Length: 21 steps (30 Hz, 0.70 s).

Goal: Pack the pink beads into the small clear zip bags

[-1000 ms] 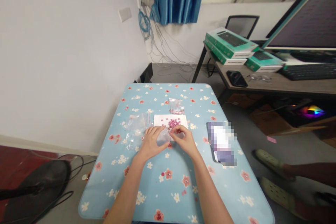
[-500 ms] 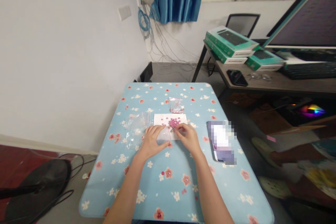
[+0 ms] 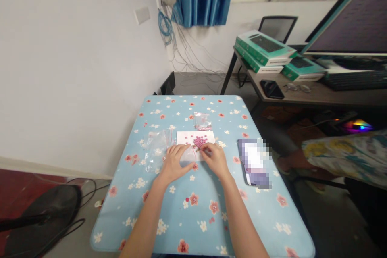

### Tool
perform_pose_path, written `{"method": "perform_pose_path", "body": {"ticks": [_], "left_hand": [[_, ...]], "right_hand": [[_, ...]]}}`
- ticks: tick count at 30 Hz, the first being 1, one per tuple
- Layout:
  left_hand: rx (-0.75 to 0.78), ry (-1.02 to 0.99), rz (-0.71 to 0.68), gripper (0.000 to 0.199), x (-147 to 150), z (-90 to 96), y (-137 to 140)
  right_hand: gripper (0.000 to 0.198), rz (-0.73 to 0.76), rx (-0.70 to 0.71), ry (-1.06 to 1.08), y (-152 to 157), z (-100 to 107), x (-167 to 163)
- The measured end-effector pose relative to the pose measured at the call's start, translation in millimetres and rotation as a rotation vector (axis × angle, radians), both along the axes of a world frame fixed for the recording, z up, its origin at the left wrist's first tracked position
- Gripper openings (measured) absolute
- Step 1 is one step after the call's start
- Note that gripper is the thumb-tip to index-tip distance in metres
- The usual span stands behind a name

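A pile of pink beads [image 3: 199, 141] lies on a white sheet of paper [image 3: 180, 134], with a few loose ones around it. My left hand [image 3: 175, 163] rests palm down at the paper's left side, thumb spread from the fingers. Beside its thumb and partly under it is a small clear zip bag [image 3: 189, 155]. At the near edge of the pile, my right hand [image 3: 216, 159] has thumb and forefinger pinched together. A thin gold-brown piece [image 3: 197, 149] shows at those fingertips; its kind is too small to make out.
Clear plastic bags [image 3: 157, 145] lie left of the paper, and another small bag [image 3: 202, 121] lies behind it. A phone [image 3: 254, 165] is at the right on the flowered table [image 3: 169, 217]. A person's leg [image 3: 290, 159] shows past the right edge, near a desk with green boxes [image 3: 266, 46].
Both hands keep nearly the same places; the right fingertips shift slightly at the pile. The person at the right has moved, and the green shoes are now mostly hidden.
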<state>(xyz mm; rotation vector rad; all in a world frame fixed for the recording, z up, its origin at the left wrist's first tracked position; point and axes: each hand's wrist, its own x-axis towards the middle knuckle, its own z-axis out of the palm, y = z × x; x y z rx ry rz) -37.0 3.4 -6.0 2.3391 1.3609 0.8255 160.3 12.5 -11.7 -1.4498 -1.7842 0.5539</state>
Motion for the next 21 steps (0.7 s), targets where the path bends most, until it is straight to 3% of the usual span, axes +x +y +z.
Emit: {"method": "perform_pose_path", "body": {"ticks": [9, 16, 21], "left_hand": [[0.013, -0.003, -0.011, 0.056, 0.0, 1.6, -0.4], [0.004, -0.004, -0.014, 0.055, 0.6, 3.9, -0.1], [0.009, -0.004, -0.005, 0.055, 0.8, 2.7, -0.7]], "right_hand": [[0.005, 0.051, -0.099, 0.429, -3.3, 11.0, -7.7], [0.006, 0.128, -0.117, 0.425, -5.8, 10.2, -17.2], [0.007, -0.05, -0.024, 0.279, -0.5, 2.7, -3.0]]}}
